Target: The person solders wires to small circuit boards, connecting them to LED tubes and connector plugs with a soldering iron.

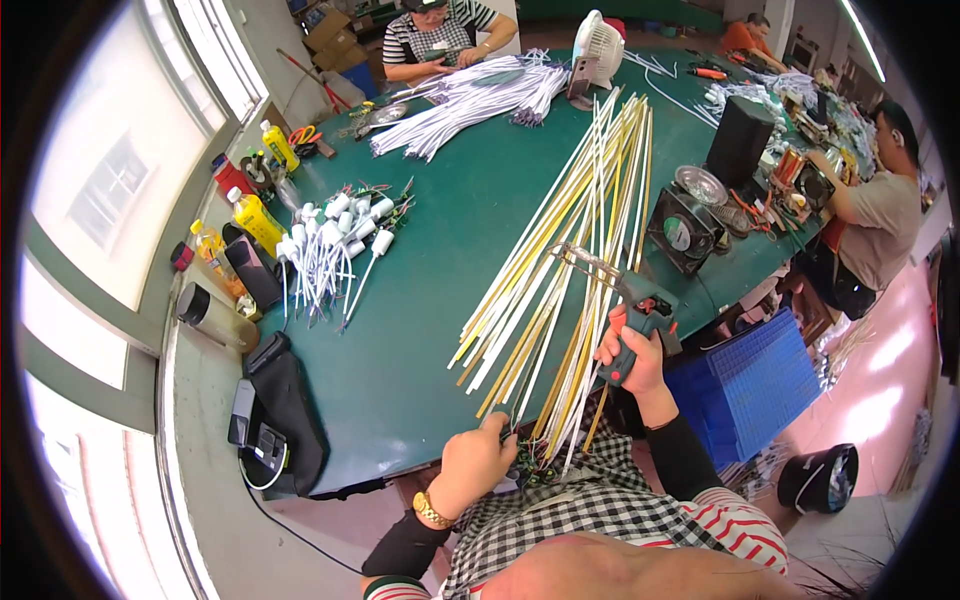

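My right hand [632, 352] is wrapped round the grip of a dark green pistol-grip power tool [648, 305] with red parts. A slotted metal nose [585, 262] sticks out from the tool to the left, over a fanned bundle of long white and yellow strips [560, 270]. Near the table's front edge my left hand [478, 458] is closed, thumb and finger pinched beside the strips' near ends. What it pinches is too small to make out. Thin dark wires [530, 465] hang by the lap below the strips.
White plugs with leads [340, 235] lie left on the green table [430, 250]. Bottles [258, 220] and a black pouch [285, 415] line the left edge. A black fan [685, 228] stands right, above a blue crate [745, 385]. Several people work around the table.
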`<state>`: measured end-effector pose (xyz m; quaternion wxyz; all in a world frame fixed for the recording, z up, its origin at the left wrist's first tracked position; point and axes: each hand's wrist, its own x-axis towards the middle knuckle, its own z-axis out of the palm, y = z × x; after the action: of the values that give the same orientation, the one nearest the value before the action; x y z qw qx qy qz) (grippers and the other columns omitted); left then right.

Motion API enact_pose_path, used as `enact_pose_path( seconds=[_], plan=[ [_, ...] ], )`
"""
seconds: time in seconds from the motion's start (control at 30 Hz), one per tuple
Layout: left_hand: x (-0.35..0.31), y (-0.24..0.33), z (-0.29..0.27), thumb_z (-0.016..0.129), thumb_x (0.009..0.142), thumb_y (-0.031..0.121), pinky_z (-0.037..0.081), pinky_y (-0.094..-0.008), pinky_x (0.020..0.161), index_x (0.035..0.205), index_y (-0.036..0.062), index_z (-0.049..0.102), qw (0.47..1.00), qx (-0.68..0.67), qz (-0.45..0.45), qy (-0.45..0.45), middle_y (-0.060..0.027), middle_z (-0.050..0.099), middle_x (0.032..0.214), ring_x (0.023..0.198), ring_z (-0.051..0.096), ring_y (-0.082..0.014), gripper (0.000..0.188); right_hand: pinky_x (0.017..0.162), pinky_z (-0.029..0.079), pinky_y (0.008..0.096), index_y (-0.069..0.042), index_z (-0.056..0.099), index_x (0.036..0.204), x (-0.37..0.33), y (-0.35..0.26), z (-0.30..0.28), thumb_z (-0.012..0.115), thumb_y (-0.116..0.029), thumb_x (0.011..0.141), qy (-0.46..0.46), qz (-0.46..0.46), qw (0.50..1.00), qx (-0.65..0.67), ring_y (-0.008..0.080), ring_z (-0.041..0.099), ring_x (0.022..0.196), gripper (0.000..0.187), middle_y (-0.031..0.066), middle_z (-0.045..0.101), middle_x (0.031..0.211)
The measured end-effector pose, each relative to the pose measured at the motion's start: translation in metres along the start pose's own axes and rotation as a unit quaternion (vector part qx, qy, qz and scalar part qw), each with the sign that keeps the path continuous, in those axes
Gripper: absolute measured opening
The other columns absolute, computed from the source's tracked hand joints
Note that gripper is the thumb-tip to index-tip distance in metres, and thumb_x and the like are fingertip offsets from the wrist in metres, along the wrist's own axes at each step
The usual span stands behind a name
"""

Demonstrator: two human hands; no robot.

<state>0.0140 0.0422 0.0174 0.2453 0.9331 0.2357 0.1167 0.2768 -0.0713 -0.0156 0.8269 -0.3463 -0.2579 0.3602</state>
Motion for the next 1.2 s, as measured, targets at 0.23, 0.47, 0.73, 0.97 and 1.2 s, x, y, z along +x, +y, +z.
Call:
enact_pose_path(
  seconds=[0.23, 0.47, 0.73, 0.97, 1.2],
  plan=[
    [-0.006, 0.014, 0.014, 0.067, 0.077, 0.011, 0.048, -0.0373, 0.051, 0.098, 0.0038, 0.058, 0.995, -0.066, -0.051, 0.050, -0.0090, 0.063, 0.063, 0.056, 0.062, -0.0280, 0.024, 0.070, 0.051, 0.0415, -0.007, 0.049, 0.117, -0.010, 0.011, 0.000, 0.056, -0.018, 0.088, -0.021, -0.036, 0.998, 0.052, 0.0196, 0.056, 0.062, 0.031, 0.0059, 0.051, 0.070],
    [-0.004, 0.025, 0.009, 0.067, 0.077, 0.011, 0.049, -0.0371, 0.052, 0.099, 0.0042, 0.059, 0.990, -0.107, -0.081, 0.052, -0.0093, 0.064, 0.064, 0.056, 0.063, -0.0277, 0.024, 0.071, 0.048, 0.0392, -0.009, 0.044, 0.119, -0.016, 0.013, 0.009, 0.054, -0.019, 0.088, 0.040, -0.181, 0.981, 0.056, 0.0175, 0.054, 0.065, 0.034, 0.0039, 0.049, 0.072],
    [0.081, -0.081, -0.088, 0.061, 0.079, 0.002, 0.048, -0.0276, 0.060, 0.091, -0.0012, 0.062, 0.958, -0.098, -0.057, 0.265, -0.0109, 0.061, 0.071, 0.060, 0.059, -0.0165, 0.012, 0.071, 0.049, 0.0403, -0.006, 0.046, 0.119, -0.013, -0.002, -0.001, 0.053, -0.015, 0.089, 0.122, -0.130, 0.982, 0.060, 0.0179, 0.054, 0.066, 0.032, 0.0058, 0.051, 0.074],
    [0.233, -0.213, -0.089, 0.062, 0.077, 0.003, 0.046, -0.0404, 0.087, 0.121, -0.0013, 0.045, 0.946, 0.099, 0.013, 0.308, -0.0211, 0.051, 0.115, 0.106, 0.050, -0.0365, 0.046, 0.066, 0.050, 0.0379, -0.004, 0.044, 0.119, -0.007, 0.004, 0.007, 0.054, -0.013, 0.088, 0.098, -0.131, 0.986, 0.032, 0.0182, 0.055, 0.064, 0.033, 0.0059, 0.051, 0.072],
    [0.274, -0.222, -0.055, 0.066, 0.078, 0.022, 0.047, -0.0431, 0.081, 0.113, 0.0079, 0.052, 0.930, 0.220, -0.118, 0.270, -0.0165, 0.055, 0.106, 0.102, 0.052, -0.0350, 0.041, 0.068, 0.051, 0.0389, -0.004, 0.044, 0.122, -0.011, 0.001, -0.001, 0.053, -0.013, 0.089, 0.104, -0.120, 0.987, 0.008, 0.0175, 0.057, 0.065, 0.035, 0.0058, 0.052, 0.074]
  ],
)
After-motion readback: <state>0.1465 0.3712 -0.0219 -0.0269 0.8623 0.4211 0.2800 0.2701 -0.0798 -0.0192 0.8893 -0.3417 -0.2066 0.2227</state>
